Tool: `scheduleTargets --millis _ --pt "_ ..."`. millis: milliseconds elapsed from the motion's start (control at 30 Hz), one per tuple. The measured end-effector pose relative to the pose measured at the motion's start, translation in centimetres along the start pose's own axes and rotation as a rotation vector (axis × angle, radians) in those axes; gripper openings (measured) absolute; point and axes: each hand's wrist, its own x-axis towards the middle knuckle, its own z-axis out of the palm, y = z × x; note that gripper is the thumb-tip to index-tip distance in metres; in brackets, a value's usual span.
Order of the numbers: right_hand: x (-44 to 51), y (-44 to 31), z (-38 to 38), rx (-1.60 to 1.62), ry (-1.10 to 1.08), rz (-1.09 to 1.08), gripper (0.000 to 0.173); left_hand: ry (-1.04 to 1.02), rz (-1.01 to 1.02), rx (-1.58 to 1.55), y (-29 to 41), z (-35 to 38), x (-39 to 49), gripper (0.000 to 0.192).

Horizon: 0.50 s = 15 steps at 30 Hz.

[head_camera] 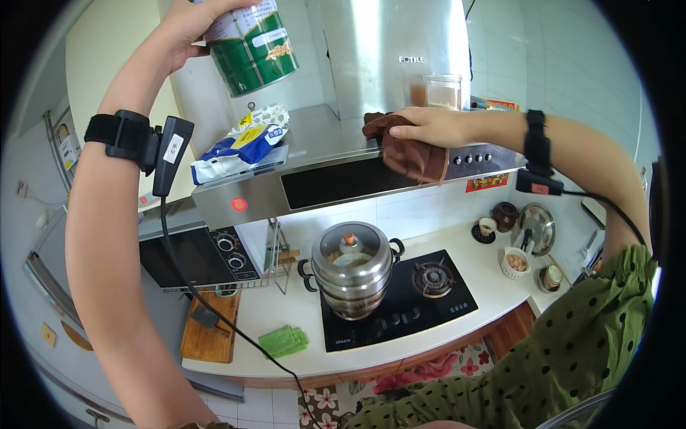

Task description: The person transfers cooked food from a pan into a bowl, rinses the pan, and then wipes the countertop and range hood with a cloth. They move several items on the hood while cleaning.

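Observation:
Up at the top left, my left hand [185,32] grips a green and white tin can [254,53], held tilted in the air above the range hood's left end. My right hand [431,126] presses a brown cloth [415,155] on the top front edge of the stainless steel range hood [327,128]. Part of the cloth hangs over the hood's dark front panel. A blue and white plastic package [244,145] lies on the hood top below the can. Behind my right hand stands a clear jar [444,92] with a lid.
Below the hood, a lidded steel steamer pot [351,273] sits on the black gas hob [402,322]. A microwave [198,254] is at left, over a wooden cutting board [209,332]. A folded green cloth [284,341] lies on the counter. A white basket of eggs [515,263] stands at right.

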Motion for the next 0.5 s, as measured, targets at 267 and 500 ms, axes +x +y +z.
scheduleTargets --millis 267,500 --pt "12.8 -3.7 1.4 -0.204 -0.096 0.095 0.044 -0.205 0.090 0.217 -0.1 0.7 -1.3 0.095" --pt "0.4 -3.1 5.0 -0.389 0.445 -0.634 0.043 -0.118 0.009 0.159 0.4 6.8 -1.5 0.092"
